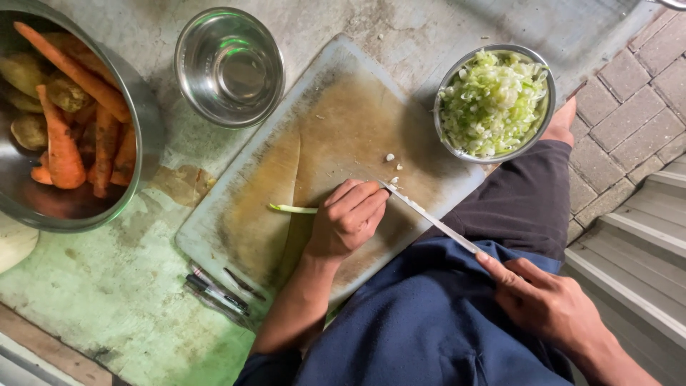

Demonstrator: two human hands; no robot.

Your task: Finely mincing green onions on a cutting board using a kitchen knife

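One head cam only, looking nearly straight down from above, close over cutting board (336, 143) on stained concrete floor (114, 293); wearer's lap fills bottom, brick paving (629, 100) upper right.

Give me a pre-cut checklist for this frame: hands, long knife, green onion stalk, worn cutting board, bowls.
1. Left hand pins the pale green onion stalk on the board: ok.
2. Right hand grips the long thin steel knife at its handle: ok.
3. Left fingertips curled clear of the blade: cannot tell.
4. Worn stained plastic cutting board lies flat: ok.
5. Steel bowl of chopped green onion within reach: ok.
6. Empty steel bowl off the board: ok.
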